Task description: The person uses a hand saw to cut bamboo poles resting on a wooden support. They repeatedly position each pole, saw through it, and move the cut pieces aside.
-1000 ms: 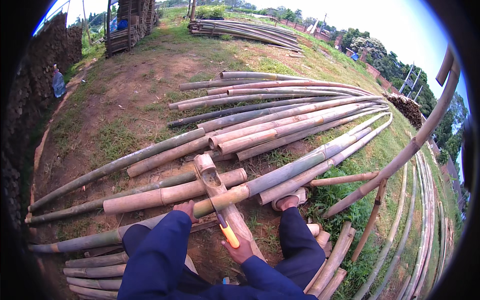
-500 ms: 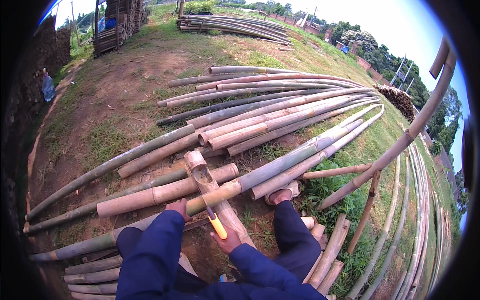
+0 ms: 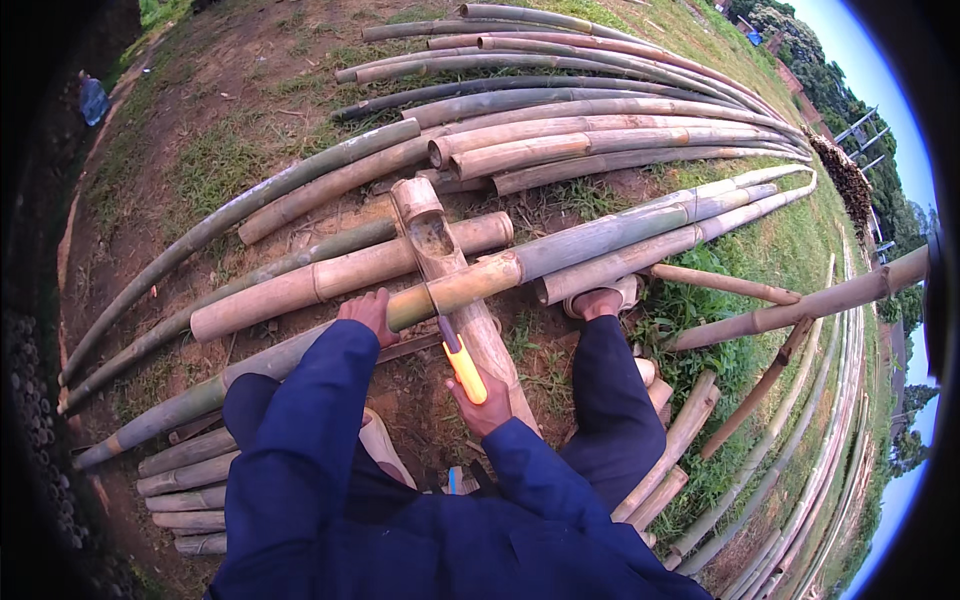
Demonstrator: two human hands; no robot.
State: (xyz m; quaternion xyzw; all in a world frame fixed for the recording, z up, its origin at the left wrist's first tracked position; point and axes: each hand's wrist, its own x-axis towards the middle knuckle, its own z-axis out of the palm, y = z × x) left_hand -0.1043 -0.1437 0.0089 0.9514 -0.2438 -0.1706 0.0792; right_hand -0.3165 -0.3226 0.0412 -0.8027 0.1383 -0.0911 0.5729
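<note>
- Across the notched log (image 3: 488,355), the pole (image 3: 470,284) lies with the saw (image 3: 447,332) against it.
- Right grip (image 3: 480,402): closed around the saw's yellow handle (image 3: 466,373).
- Left grip (image 3: 370,316): clasped over the pole, left of the saw.
- Beyond, more poles (image 3: 610,126) lie on the ground (image 3: 225,85).

The setting is outdoors in bright daylight. Reddish-brown bare soil (image 3: 245,75) spreads toward ten and eleven o'clock, patched with short grass (image 3: 235,165); a greener grass slope (image 3: 775,228) lies between two and three. Leafy weeds (image 3: 735,372) grow between three and four. At ten o'clock, a translucent blue plastic container (image 3: 95,100) shows beside deep shade. Between eight and nine stands a dark stack of round pole ends (image 3: 38,410). Around two o'clock, a reddish wall (image 3: 787,78), trees (image 3: 818,62) and blue sky (image 3: 890,65) mark the edge.
</note>
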